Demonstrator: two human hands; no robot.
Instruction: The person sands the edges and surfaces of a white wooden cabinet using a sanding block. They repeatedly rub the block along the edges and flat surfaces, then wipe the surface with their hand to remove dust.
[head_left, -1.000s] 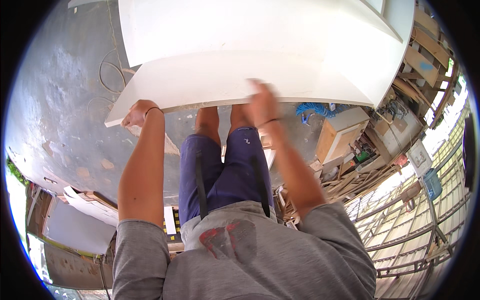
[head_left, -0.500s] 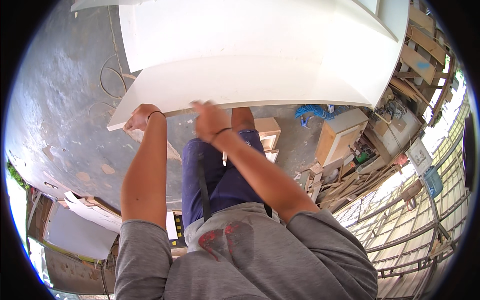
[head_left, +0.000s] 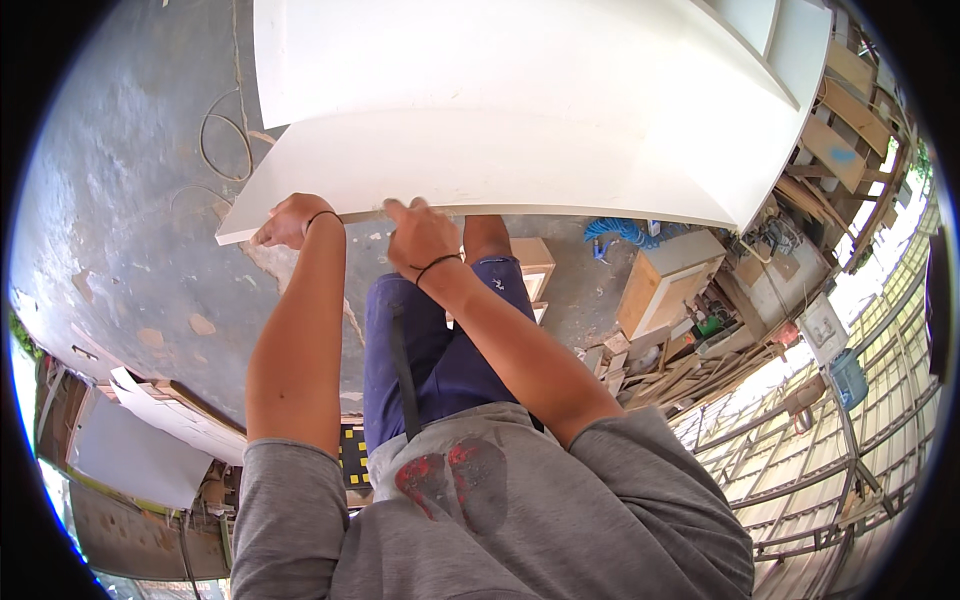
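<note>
A large white cabinet carcass (head_left: 480, 150) with inner panels lies in front of me, its near panel edge running across the view. My left hand (head_left: 290, 220) is wrapped over that edge near its left end, with the fingers curled around the board. Farther right along the same edge, my right hand (head_left: 422, 235) is closed, thumb and index finger pressed together at the board's rim. Whatever lies between those fingers is hidden or too small to name.
At the right stands a small wooden cabinet box (head_left: 668, 280), with a coiled blue hose (head_left: 622, 232) beside it. Wood scraps (head_left: 665, 375) are piled behind. Another wooden box (head_left: 532, 262) sits by my leg. A thin cable loop (head_left: 226, 148) lies on the grey floor at left.
My right hand, blurred before, is now steadier at the panel edge, slightly lower. My left hand keeps its hold there, a little higher in view. The view has shifted slightly.
</note>
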